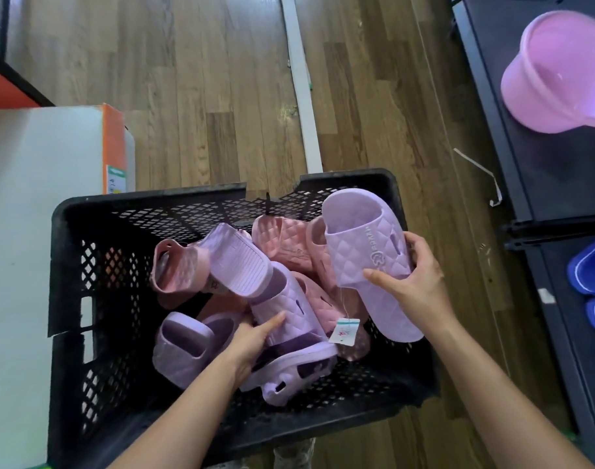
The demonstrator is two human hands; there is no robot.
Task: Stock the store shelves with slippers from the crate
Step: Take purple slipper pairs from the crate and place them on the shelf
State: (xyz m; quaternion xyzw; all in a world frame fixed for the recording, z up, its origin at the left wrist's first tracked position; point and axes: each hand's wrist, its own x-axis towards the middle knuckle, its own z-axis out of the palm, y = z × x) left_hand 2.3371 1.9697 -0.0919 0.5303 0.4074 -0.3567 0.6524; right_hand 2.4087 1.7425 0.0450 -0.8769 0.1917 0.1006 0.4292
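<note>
A black mesh crate (66,265) on the wooden floor holds several lilac and pink quilted slippers. My right hand (414,275) grips one lilac slipper (360,245) by its strap, lifted over the crate's right rim, with a paper tag (344,330) hanging from it on a thread. My left hand (252,340) reaches into the crate and rests on a second lilac slipper (286,313), fingers wrapped around its side. Pink slippers (289,242) lie at the back of the crate.
A dark shelf (526,137) runs along the right, with a lilac slipper (560,72) on top and blue slippers (590,262) lower down. A white and orange box (52,157) stands left of the crate. A white strip (301,82) lies on the floor.
</note>
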